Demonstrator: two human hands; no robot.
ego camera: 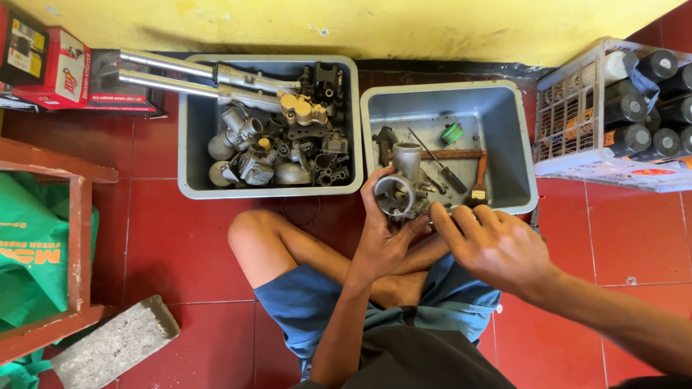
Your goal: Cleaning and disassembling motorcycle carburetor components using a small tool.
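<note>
My left hand (383,232) grips a grey metal carburetor (401,186), holding it up over my crossed legs with its round bore facing me. My right hand (494,245) reaches in from the right, its fingertips on the carburetor's right side; whether it holds a small part there is hidden. Just behind the carburetor stands a grey plastic tub (504,144) with a screwdriver (441,167), a wooden-handled brush (478,184) and a green spool (452,132) in it.
A second grey tub (189,144) at the left holds several metal engine parts, with two fork tubes (180,75) lying across it. A white crate (569,115) of spray cans stands at the right. Boxes, a wooden frame, a green bag and a concrete block (115,344) lie left.
</note>
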